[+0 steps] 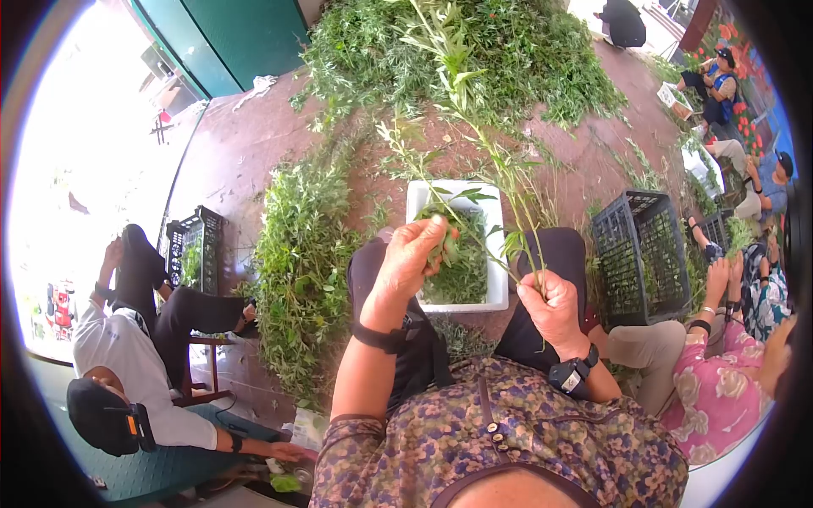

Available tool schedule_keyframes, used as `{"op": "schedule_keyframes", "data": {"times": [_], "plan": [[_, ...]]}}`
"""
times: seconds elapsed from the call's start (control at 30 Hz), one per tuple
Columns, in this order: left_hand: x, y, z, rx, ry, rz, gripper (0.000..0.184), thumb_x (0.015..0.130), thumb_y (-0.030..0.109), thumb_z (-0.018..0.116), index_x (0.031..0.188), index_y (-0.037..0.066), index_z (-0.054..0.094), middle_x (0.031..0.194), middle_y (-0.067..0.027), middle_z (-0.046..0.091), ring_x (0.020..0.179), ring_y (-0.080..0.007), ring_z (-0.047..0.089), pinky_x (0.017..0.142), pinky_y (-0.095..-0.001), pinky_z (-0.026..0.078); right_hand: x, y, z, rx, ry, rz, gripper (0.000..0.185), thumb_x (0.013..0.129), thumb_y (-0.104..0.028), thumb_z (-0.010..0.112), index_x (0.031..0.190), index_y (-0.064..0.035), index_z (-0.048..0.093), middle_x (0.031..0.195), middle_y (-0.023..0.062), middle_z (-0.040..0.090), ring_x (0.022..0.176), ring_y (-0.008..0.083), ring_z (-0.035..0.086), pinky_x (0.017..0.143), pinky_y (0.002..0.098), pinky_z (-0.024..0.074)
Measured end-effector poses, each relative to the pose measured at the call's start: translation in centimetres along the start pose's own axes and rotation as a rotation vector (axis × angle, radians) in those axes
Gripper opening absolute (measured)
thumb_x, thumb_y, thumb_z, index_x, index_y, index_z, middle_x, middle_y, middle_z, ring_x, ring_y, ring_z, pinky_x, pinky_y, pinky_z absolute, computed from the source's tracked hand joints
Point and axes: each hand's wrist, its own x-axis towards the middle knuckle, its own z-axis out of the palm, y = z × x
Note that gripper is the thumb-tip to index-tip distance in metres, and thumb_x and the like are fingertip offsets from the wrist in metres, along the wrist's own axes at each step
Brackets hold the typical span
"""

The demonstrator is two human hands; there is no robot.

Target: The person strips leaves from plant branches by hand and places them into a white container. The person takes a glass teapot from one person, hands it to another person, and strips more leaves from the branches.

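My right hand point(555, 309) is closed around the lower ends of long leafy stems point(478, 127), which reach up and away over the floor. My left hand point(415, 254) is closed with a bunch of green leaves point(447, 247) in its fingers, close beside one of the stems. Below both hands, between my knees, stands a white foam box point(500, 292) partly filled with loose green leaves point(461, 279). Whether the fingers of my left hand also touch the stem, I cannot tell.
A large heap of cut greenery point(525, 59) lies ahead, and a smaller pile point(305, 262) at my left. Black crates stand right point(639, 254) and left point(199, 245). A seated person point(127, 356) is at left; several others, including one in pink point(707, 381), sit at right.
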Motion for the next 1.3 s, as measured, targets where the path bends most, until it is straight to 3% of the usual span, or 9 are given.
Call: {"op": "schedule_keyframes", "data": {"times": [0.3, 0.4, 0.5, 0.67, 0.73, 0.83, 0.93, 1.07, 1.3], "plan": [[1.3, -0.7, 0.0, 0.452, 0.006, 0.221, 0.012, 0.078, 0.011, 0.064, 0.076, -0.002, 0.062, 0.063, 0.0031, 0.056, 0.052, -0.0023, 0.043, 0.046, -0.0188, 0.033, 0.2, -0.6, -0.2, -0.118, -0.021, -0.064, 0.004, 0.082, -0.003, 0.060, 0.083, 0.0006, 0.057, 0.061, -0.0040, 0.053, 0.056, 0.0008, 0.043, 0.049, 0.0197, 0.0355], [0.9, -0.8, 0.8, 0.739, 0.084, 0.382, 0.008, 0.077, 0.007, 0.061, 0.073, -0.001, 0.059, 0.062, -0.0018, 0.058, 0.053, -0.0116, 0.052, 0.050, -0.0252, 0.040, 0.3, -0.3, -0.1, -0.070, -0.017, -0.029, 0.003, 0.083, -0.002, 0.059, 0.083, 0.0002, 0.058, 0.062, -0.0037, 0.053, 0.055, 0.0001, 0.041, 0.048, 0.0189, 0.0336], [1.9, -2.6, 1.2, 1.178, 0.256, 0.885, 0.003, 0.075, 0.005, 0.057, 0.073, 0.002, 0.056, 0.067, -0.0097, 0.058, 0.059, -0.0264, 0.056, 0.054, -0.0351, 0.045, 0.7, -0.3, -0.1, 0.236, -0.068, 0.139, 0.003, 0.084, -0.003, 0.058, 0.086, -0.0007, 0.058, 0.061, -0.0037, 0.051, 0.052, -0.0002, 0.039, 0.045, 0.0184, 0.0306], [1.8, -2.6, 0.0, 1.408, 0.637, 0.966, 0.003, 0.077, 0.004, 0.054, 0.080, 0.004, 0.053, 0.073, -0.0156, 0.055, 0.065, -0.0328, 0.056, 0.059, -0.0414, 0.046, 0.7, -1.1, -0.8, 0.582, -0.084, 0.349, 0.003, 0.085, -0.006, 0.057, 0.085, -0.0026, 0.056, 0.055, -0.0042, 0.045, 0.041, 0.0023, 0.036, 0.037, 0.0191, 0.0265], [1.8, -1.4, -1.5, 1.117, 0.660, 0.840, 0.004, 0.077, 0.002, 0.053, 0.081, 0.001, 0.055, 0.073, -0.0158, 0.056, 0.066, -0.0333, 0.056, 0.058, -0.0392, 0.045, 0.4, -0.9, -1.4, 0.702, -0.093, 0.400, 0.004, 0.085, -0.006, 0.058, 0.084, -0.0031, 0.056, 0.052, -0.0045, 0.042, 0.037, 0.0034, 0.034, 0.035, 0.0193, 0.0254], [1.2, -2.2, 0.0, 0.405, 0.076, 0.507, 0.018, 0.082, 0.002, 0.054, 0.100, 0.000, 0.058, 0.077, -0.0010, 0.057, 0.069, -0.0107, 0.051, 0.060, -0.0279, 0.043, 0.4, -0.3, -1.3, 0.870, -0.091, 0.516, 0.005, 0.084, -0.006, 0.059, 0.085, -0.0034, 0.055, 0.047, -0.0048, 0.036, 0.033, 0.0040, 0.030, 0.032, 0.0197, 0.0235], [-0.6, -1.9, 1.9, 0.216, -0.091, 0.322, 0.030, 0.083, 0.007, 0.052, 0.112, 0.001, 0.057, 0.074, 0.0028, 0.051, 0.064, -0.0048, 0.043, 0.055, -0.0223, 0.037, 1.1, 1.0, -1.2, 0.962, -0.227, 0.559, 0.009, 0.086, -0.009, 0.057, 0.089, -0.0028, 0.053, 0.044, -0.0067, 0.033, 0.032, 0.0033, 0.028, 0.030, 0.0202, 0.0237], [0.4, -3.3, 1.2, 0.295, -0.212, 0.354, 0.015, 0.085, 0.006, 0.053, 0.092, 0.000, 0.065, 0.076, 0.0030, 0.058, 0.066, -0.0041, 0.049, 0.059, -0.0200, 0.040, 1.4, 1.7, -0.6, 0.990, -0.326, 0.485, 0.010, 0.091, -0.011, 0.050, 0.092, -0.0011, 0.050, 0.042, -0.0064, 0.029, 0.029, 0.0042, 0.026, 0.029, 0.0204, 0.0229], [-0.6, -3.4, 2.2, 0.511, 0.099, 0.642, 0.011, 0.076, 0.010, 0.056, 0.076, -0.001, 0.057, 0.056, -0.0126, 0.054, 0.050, -0.0160, 0.053, 0.050, -0.0335, 0.043, 1.7, 2.0, 0.3, 1.043, -0.357, 0.465, 0.015, 0.095, -0.015, 0.042, 0.094, -0.0004, 0.048, 0.042, -0.0047, 0.031, 0.028, 0.0045, 0.027, 0.027, 0.0195, 0.0204]]}}
